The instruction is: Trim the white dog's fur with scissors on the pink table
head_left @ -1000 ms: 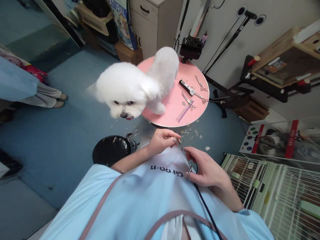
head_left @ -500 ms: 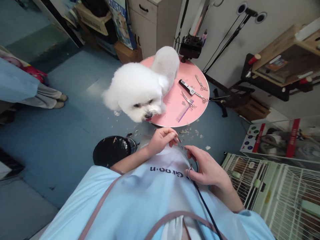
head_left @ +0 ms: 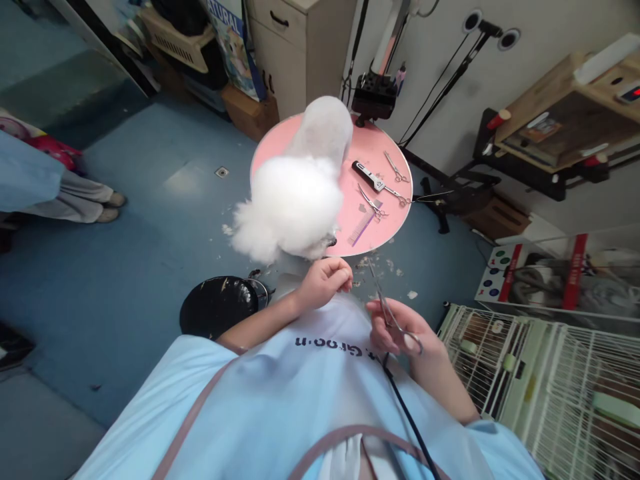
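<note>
A fluffy white dog (head_left: pixel 295 200) stands on a round pink grooming table (head_left: pixel 385 220), its head lowered over the near edge toward me. My right hand (head_left: pixel 405 333) is closed round a pair of slim metal scissors (head_left: pixel 384 308), the tips pointing up toward the table. My left hand (head_left: pixel 324 280) is curled in a pinch just below the dog's muzzle; what it holds is too small to make out. A black clipper (head_left: pixel 366 175), more scissors (head_left: pixel 373 202) and a purple comb (head_left: pixel 361 230) lie on the table beside the dog.
A black round stool or bin (head_left: pixel 220 313) stands on the blue floor left of my arm. White wire cages (head_left: pixel 545 380) fill the right. A person's legs (head_left: pixel 65 200) are at the far left. Cabinets and a wooden shelf (head_left: pixel 555 120) line the back wall. Hair clippings litter the floor.
The dog turned and dropped its head over the table's near edge, hiding its face. My right hand turned the scissors upward, away from my apron. My left hand barely moved.
</note>
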### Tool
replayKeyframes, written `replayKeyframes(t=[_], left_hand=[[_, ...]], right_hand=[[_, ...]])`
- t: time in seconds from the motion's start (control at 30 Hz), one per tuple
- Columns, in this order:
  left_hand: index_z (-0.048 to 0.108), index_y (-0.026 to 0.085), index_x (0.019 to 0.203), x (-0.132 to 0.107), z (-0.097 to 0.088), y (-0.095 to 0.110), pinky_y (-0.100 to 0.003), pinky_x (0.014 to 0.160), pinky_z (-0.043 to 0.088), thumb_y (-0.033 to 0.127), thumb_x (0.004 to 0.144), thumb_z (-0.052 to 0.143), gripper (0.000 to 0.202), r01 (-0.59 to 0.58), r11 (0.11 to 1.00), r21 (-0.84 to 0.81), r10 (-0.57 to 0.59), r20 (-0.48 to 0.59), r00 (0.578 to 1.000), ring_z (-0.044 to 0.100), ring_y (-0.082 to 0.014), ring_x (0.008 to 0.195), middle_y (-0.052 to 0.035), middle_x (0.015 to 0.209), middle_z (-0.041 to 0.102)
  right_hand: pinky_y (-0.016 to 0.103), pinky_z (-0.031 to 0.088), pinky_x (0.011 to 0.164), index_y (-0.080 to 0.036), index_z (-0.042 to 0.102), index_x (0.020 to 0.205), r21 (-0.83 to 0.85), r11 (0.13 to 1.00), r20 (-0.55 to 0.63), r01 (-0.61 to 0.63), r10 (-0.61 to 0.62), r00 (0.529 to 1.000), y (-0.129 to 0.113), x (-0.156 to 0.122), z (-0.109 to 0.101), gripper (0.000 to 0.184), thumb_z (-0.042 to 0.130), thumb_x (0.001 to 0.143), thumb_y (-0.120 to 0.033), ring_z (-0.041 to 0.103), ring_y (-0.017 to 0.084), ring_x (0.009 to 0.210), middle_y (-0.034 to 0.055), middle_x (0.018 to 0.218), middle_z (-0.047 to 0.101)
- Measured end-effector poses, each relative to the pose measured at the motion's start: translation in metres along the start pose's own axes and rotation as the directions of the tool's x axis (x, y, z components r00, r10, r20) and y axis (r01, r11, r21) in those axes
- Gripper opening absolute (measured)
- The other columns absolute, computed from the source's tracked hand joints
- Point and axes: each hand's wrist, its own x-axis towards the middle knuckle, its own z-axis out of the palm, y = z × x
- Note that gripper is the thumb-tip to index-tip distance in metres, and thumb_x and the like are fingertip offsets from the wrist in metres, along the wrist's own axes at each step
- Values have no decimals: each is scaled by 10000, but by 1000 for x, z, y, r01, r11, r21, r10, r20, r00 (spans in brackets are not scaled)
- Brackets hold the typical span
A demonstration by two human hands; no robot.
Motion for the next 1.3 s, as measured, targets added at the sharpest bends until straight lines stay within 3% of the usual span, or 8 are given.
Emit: replayKeyframes(t=[0.1, 0.23, 0.5, 0.67, 0.97, 1.3], left_hand=[[582, 119, 656, 0, 9, 8, -182, 488, 441, 371, 730, 623, 266, -31, 998, -52, 32, 23, 999, 561, -83, 528, -27, 609, 626], [625, 109, 706, -1, 19, 15, -193, 459, 443, 423, 676, 694, 323, -1, 987, -162, 9, 52, 999, 577, -104, 531, -48, 638, 645], [633, 100, 690, -3, 23, 14, -168, 420, 428, 412, 645, 733, 331, 34, 972, -231, -25, 44, 999, 564, -93, 483, -30, 562, 621], [630, 102, 677, -4, 25, 15, -163, 412, 434, 392, 632, 735, 312, 40, 971, -238, -36, 25, 999, 571, -88, 487, -38, 619, 652], [639, 104, 683, -7, 26, 18, -159, 416, 442, 380, 645, 723, 291, 31, 972, -231, -26, 25, 999, 566, -83, 481, -25, 576, 636], [635, 107, 689, -9, 31, 17, -168, 421, 448, 386, 647, 718, 295, 35, 976, -215, -32, 18, 999, 571, -87, 490, -38, 617, 653]], right_hand=[[188, 285, 362, -230, 463, 1211, 422, 906, 145, 12, -81, 986, 17, 2, 0, 619, 580, 702, -563, 219, 31, 339, -90, 560, 331], [170, 244, 341, -233, 508, 1204, 598, 801, 196, 2, -149, 969, 23, 7, 2, 537, 588, 722, -457, 175, 29, 326, -100, 526, 292], [139, 225, 319, -196, 533, 1204, 733, 680, 185, 6, -208, 960, 21, 7, 9, 497, 583, 764, -422, 145, 9, 318, -116, 512, 296], [141, 227, 309, -122, 504, 1249, 792, 611, 207, 12, -287, 935, 18, 9, 11, 503, 538, 815, -375, 173, 8, 327, -105, 549, 326], [150, 207, 295, -54, 468, 1277, 828, 560, 210, -2, -306, 929, 15, 7, 13, 520, 536, 826, -304, 180, 3, 327, -91, 589, 350], [129, 199, 273, -75, 477, 1263, 863, 504, 211, -37, -292, 933, 14, 1, 14, 485, 570, 826, -263, 129, -26, 295, -111, 572, 352]])
